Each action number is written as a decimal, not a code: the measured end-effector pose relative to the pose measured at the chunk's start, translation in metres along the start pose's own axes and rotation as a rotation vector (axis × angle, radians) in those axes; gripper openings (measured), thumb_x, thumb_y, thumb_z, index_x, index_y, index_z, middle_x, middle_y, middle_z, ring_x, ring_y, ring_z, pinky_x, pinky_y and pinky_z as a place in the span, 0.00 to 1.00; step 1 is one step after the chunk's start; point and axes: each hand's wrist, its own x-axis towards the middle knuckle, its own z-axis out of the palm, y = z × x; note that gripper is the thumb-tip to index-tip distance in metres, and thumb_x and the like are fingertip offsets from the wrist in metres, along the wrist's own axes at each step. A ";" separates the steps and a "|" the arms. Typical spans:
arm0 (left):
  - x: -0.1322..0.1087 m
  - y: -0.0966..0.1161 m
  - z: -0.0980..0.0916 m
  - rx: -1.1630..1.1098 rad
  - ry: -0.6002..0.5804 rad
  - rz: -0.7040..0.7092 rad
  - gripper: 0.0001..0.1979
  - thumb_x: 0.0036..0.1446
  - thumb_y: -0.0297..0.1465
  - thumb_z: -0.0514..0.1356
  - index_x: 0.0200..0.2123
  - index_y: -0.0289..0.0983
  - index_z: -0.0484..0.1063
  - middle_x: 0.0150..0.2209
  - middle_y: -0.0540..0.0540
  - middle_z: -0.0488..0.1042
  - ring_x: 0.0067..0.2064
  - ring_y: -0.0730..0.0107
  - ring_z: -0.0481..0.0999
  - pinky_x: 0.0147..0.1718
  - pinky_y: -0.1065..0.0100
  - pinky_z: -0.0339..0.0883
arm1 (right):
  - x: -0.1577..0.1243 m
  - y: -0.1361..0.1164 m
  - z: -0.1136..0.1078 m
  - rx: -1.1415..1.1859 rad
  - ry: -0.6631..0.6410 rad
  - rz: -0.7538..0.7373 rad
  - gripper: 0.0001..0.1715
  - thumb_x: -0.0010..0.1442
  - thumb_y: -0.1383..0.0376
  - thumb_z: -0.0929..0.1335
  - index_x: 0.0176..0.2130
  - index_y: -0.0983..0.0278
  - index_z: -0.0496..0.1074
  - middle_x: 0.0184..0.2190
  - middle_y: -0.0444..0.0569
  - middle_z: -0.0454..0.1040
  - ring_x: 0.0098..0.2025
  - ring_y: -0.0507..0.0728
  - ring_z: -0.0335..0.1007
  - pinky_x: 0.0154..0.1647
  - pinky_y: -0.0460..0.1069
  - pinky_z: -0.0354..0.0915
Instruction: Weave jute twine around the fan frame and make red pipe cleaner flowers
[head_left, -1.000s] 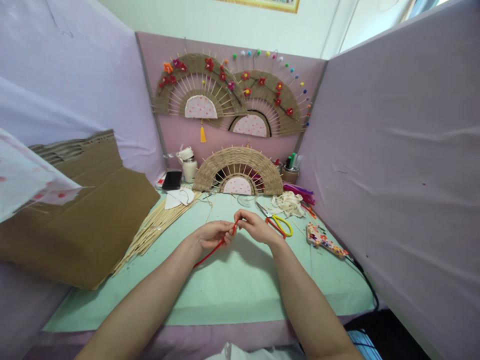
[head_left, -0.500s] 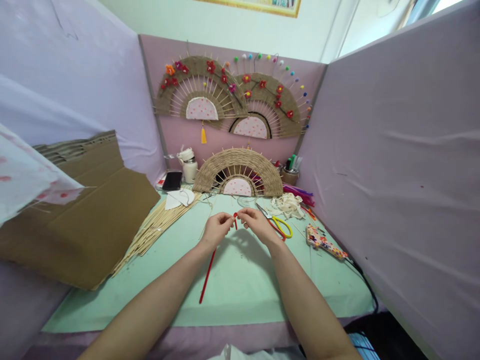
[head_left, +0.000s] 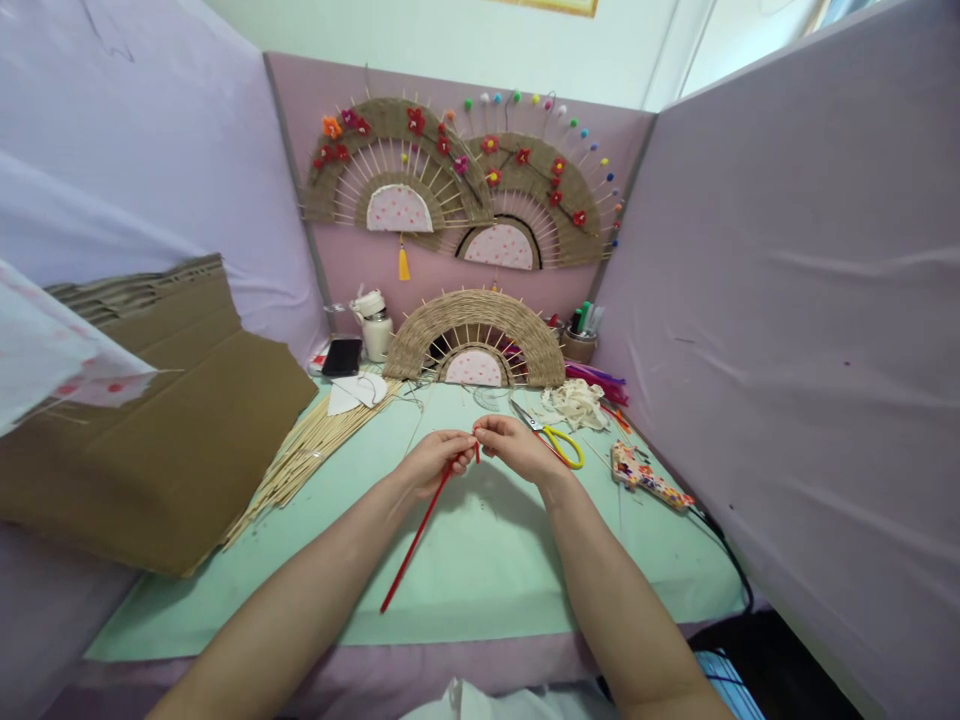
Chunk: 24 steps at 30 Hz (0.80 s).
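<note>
A red pipe cleaner runs down from my left hand, its long free end slanting toward the table's front edge. The fingers of that hand are pinched round it. Fingertips meeting the left ones, my right hand pinches the same red stem near its bent end. A short piece of red hangs below the pinch. What shape the stem has between the fingertips is mostly hidden. Yellow-handled scissors lie on the table just beyond my right wrist.
A twine-wrapped fan stands at the back. Thin sticks and brown cardboard are at left. To the right lie cream cord and a patterned glue gun with a black cable. Flower-trimmed fans hang on the pink panel.
The pinched fingertips have come closer together. The pipe cleaner's long end has swung outward to the left and shows more of its length. The view has tilted slightly.
</note>
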 end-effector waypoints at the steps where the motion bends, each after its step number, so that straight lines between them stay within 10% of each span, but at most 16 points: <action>1: -0.001 0.001 -0.001 -0.027 -0.031 -0.029 0.12 0.41 0.35 0.66 0.23 0.32 0.70 0.20 0.51 0.65 0.20 0.83 0.59 0.18 0.76 0.50 | 0.000 0.000 0.000 0.028 -0.015 -0.001 0.13 0.52 0.57 0.67 0.31 0.65 0.68 0.23 0.43 0.68 0.25 0.49 0.59 0.29 0.46 0.56; 9: 0.003 0.002 -0.003 0.064 0.290 0.170 0.15 0.40 0.38 0.66 0.27 0.32 0.74 0.24 0.48 0.71 0.24 0.78 0.65 0.23 0.74 0.58 | 0.004 -0.001 0.008 -0.077 0.171 0.027 0.19 0.54 0.53 0.65 0.37 0.65 0.71 0.32 0.47 0.72 0.32 0.51 0.65 0.29 0.45 0.58; 24: 0.004 0.002 -0.005 0.060 0.337 0.150 0.15 0.39 0.38 0.67 0.29 0.33 0.74 0.26 0.48 0.71 0.26 0.78 0.67 0.24 0.75 0.59 | 0.002 -0.003 0.013 -0.115 0.227 0.076 0.10 0.46 0.60 0.68 0.26 0.66 0.70 0.21 0.42 0.67 0.23 0.48 0.57 0.26 0.45 0.53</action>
